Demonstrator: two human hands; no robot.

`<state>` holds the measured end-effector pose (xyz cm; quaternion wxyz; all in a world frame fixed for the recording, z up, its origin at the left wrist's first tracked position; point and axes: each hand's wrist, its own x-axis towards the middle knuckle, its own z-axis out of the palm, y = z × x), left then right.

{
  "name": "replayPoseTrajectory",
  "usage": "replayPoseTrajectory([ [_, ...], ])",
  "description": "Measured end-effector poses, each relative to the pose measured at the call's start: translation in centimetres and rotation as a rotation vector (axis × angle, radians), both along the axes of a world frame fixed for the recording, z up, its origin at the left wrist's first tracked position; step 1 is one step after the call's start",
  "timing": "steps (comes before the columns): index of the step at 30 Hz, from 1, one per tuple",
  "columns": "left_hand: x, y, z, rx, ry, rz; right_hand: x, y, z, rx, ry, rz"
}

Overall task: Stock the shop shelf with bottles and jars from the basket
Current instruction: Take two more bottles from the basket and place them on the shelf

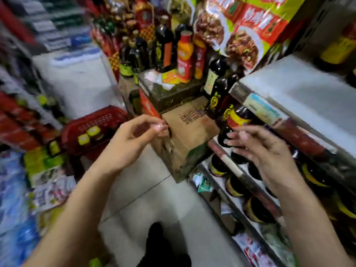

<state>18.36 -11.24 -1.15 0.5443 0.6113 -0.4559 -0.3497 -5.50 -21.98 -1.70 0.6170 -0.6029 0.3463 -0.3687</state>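
The basket (pixel 107 112) is red with a lattice of small holes; the lids (pixel 89 134) in it are yellow-green. The box (pixel 190 132) is brown card with dark print. The bottles (pixel 238 117) are near black, with red and yellow labels; the jars (pixel 234 186) are dark with yellow bands. The shelf (pixel 300 89) is white on top, its edge strip (pixel 304 137) red. One squeeze bottle (pixel 185 54) is orange with a red cap. The carton (pixel 269 22) is lime green and red. The floor (pixel 154 205) is pale grey tile. The packs (pixel 11 209) are blue and white.
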Motion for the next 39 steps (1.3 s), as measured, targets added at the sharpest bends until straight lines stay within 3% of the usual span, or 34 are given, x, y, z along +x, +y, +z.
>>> replayPoseTrajectory([
  [8,11.7,16.2,-8.0,0.236,0.128,0.586,14.2,3.4,-7.8,0.299,0.182,0.248],
  [15,19.8,21.6,-10.3,0.369,0.200,0.798,23.8,3.7,-10.4,0.403,0.246,0.271],
  [24,31.3,16.4,-12.1,0.413,0.235,0.850,34.8,-1.4,-14.6,0.495,0.361,0.299],
  [30,41.7,9.4,-15.6,0.475,0.272,0.897,47.6,-8.8,-19.9,0.551,0.455,0.275],
  [39,55.3,-5.3,-24.7,0.538,0.472,0.696,64.9,-15.7,-28.3,0.624,0.574,0.187],
])
